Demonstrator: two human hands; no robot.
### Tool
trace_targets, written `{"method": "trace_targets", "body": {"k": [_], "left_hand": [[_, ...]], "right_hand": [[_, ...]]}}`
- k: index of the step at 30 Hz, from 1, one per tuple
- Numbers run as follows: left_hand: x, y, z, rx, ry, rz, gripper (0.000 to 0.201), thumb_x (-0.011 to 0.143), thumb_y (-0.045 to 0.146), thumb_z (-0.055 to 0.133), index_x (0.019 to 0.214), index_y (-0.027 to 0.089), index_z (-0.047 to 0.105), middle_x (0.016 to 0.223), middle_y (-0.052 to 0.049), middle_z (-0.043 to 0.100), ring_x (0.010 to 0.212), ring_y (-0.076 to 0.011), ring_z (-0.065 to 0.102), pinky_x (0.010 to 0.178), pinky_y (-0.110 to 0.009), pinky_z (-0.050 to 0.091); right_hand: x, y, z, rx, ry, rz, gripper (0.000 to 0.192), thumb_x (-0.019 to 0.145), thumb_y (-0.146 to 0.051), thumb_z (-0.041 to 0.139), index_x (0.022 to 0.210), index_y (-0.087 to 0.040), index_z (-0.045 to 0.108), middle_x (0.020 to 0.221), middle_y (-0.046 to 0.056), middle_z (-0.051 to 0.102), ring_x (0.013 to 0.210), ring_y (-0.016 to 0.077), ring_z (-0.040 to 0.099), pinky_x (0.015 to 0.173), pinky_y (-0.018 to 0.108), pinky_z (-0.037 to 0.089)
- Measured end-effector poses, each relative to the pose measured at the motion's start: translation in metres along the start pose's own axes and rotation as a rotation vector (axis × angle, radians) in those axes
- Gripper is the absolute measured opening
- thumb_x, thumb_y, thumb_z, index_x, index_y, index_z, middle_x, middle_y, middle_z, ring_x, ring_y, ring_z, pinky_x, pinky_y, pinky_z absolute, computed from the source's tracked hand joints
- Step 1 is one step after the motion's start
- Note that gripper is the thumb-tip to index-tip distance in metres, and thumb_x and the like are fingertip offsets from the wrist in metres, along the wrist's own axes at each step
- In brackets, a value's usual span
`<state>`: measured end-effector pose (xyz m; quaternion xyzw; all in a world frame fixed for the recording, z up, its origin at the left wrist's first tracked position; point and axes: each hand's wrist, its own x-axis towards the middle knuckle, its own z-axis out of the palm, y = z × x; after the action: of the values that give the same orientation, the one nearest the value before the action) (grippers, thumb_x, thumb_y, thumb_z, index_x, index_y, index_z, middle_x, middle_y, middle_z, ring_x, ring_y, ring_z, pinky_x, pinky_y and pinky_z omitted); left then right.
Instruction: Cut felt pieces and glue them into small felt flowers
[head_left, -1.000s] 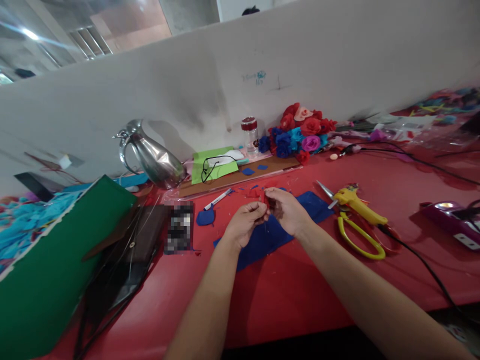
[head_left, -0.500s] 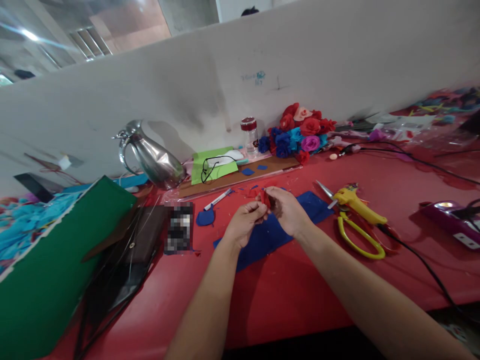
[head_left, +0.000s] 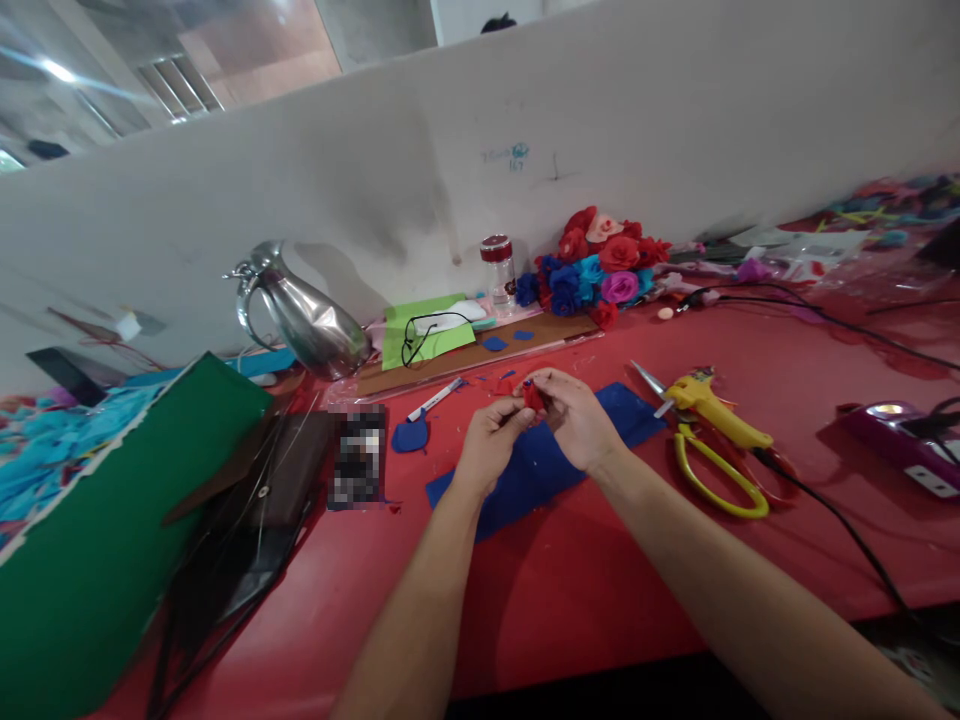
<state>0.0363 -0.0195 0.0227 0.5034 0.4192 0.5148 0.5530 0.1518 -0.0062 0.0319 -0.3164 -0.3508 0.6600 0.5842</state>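
Between my two hands is a small red fabric petal [head_left: 533,396], partly hidden by the fingers; a dark blue bit shows at its top. My left hand [head_left: 493,437] pinches it from the left with thumb and fingertips. From the right, my right hand [head_left: 574,415] grips the same piece with curled fingers. Under both hands a dark blue cloth [head_left: 517,490] lies spread on the red table. Blue petal-shaped pieces [head_left: 410,432] rest to the left, beside a white marker pen [head_left: 435,399]. Red scraps [head_left: 504,385] are just beyond my fingers.
Yellow-handled scissors [head_left: 720,475] and a yellow glue gun [head_left: 705,405] with a black cord lie at right. A metal jug [head_left: 304,315], glasses [head_left: 431,335], a glass jar [head_left: 498,275] and fabric roses [head_left: 600,265] stand along the wall. A green box [head_left: 112,540] fills the left.
Both hands stay in nearly the same spot, still closed on the red piece. The fingers have shifted slightly, and the dark blue bit at its top now shows.
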Motion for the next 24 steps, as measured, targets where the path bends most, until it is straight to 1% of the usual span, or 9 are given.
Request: {"method": "trace_targets", "body": {"k": [7,12,15,18,20,21,23,24], "left_hand": [[-0.001,-0.001,0.000,0.055,-0.021,0.037,0.017,0.069,0.031,0.071,0.062,0.017,0.066,0.062,0.000,0.056,0.063,-0.0119,0.046,0.064,-0.023,0.036],[0.001,-0.002,0.000,0.071,-0.058,0.049,0.021,0.074,0.035,0.065,0.064,0.017,0.066,0.063,-0.002,0.059,0.066,-0.0138,0.050,0.067,-0.024,0.038],[0.002,-0.003,-0.001,0.099,-0.059,0.067,0.020,0.076,0.033,0.062,0.064,0.017,0.065,0.063,-0.001,0.058,0.066,-0.0137,0.049,0.067,-0.024,0.037],[0.002,-0.004,-0.002,0.133,-0.048,0.087,0.024,0.078,0.033,0.060,0.060,0.017,0.061,0.063,-0.001,0.056,0.065,-0.0130,0.047,0.067,-0.023,0.036],[0.002,-0.004,-0.002,0.148,-0.049,0.099,0.028,0.079,0.035,0.059,0.058,0.017,0.059,0.062,0.000,0.055,0.065,-0.0129,0.046,0.067,-0.023,0.035],[0.002,-0.004,-0.001,0.155,-0.046,0.102,0.029,0.080,0.036,0.058,0.057,0.017,0.058,0.062,0.000,0.054,0.065,-0.0128,0.046,0.066,-0.023,0.035],[0.002,-0.005,0.000,0.170,-0.033,0.088,0.032,0.080,0.038,0.058,0.055,0.017,0.055,0.059,0.000,0.052,0.062,-0.0123,0.045,0.064,-0.023,0.035],[0.002,-0.006,0.000,0.173,-0.023,0.069,0.034,0.080,0.039,0.057,0.054,0.017,0.054,0.057,0.001,0.050,0.060,-0.0119,0.043,0.062,-0.023,0.034]], "right_hand": [[0.001,0.001,-0.001,0.020,0.004,-0.002,0.013,0.063,-0.031,0.068,0.061,-0.020,0.061,0.061,-0.002,0.054,0.058,0.0123,0.044,0.054,0.026,0.035],[0.002,0.004,-0.002,0.030,0.066,-0.009,0.011,0.060,-0.029,0.068,0.058,-0.021,0.060,0.059,-0.002,0.054,0.057,0.0125,0.046,0.052,0.026,0.034],[0.001,-0.002,0.000,-0.038,0.159,-0.110,0.010,0.062,-0.028,0.067,0.057,-0.022,0.061,0.059,-0.002,0.057,0.058,0.0132,0.049,0.056,0.027,0.038],[-0.003,-0.018,-0.001,-0.158,0.242,-0.259,0.009,0.065,-0.028,0.065,0.059,-0.022,0.062,0.062,0.000,0.061,0.064,0.0143,0.054,0.066,0.029,0.042],[-0.006,-0.030,-0.010,-0.244,0.266,-0.340,0.009,0.068,-0.029,0.063,0.062,-0.022,0.062,0.065,0.000,0.062,0.067,0.0150,0.056,0.070,0.030,0.043],[-0.008,-0.035,-0.018,-0.296,0.285,-0.367,0.009,0.069,-0.030,0.062,0.064,-0.022,0.062,0.068,0.001,0.063,0.070,0.0156,0.057,0.072,0.031,0.044],[-0.013,-0.042,-0.041,-0.451,0.351,-0.393,0.011,0.073,-0.033,0.060,0.069,-0.022,0.062,0.074,0.003,0.065,0.076,0.0181,0.059,0.077,0.034,0.045],[-0.016,-0.044,-0.055,-0.571,0.412,-0.388,0.012,0.074,-0.034,0.058,0.072,-0.022,0.062,0.078,0.004,0.066,0.080,0.0198,0.060,0.078,0.036,0.045]]}}
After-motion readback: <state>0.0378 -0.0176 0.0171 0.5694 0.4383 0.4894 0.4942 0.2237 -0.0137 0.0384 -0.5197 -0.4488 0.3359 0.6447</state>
